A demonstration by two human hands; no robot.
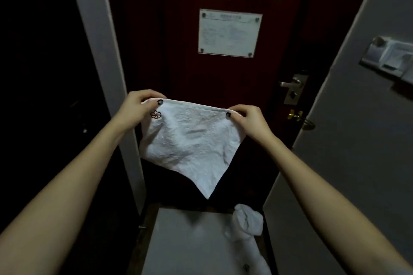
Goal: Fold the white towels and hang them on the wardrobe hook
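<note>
The left hand point(139, 106) and right hand point(248, 117) each hold a top corner of the white towel point(190, 140) in a pinching grip, and it hangs mid-air before the door point(169, 29). At 5 o'clock a second bunched towel point(247, 222) lies on the surface point(190, 241), cut off below. At 12 o'clock the notice point(230, 33) carries print too blurred to read.

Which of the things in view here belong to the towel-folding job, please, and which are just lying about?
Part of the job:
held white towel, pinched at its top corners
left hand
right hand
bunched white towel, waiting below

Just there:
door notice
door handle
wall switch panel
white surface
</note>
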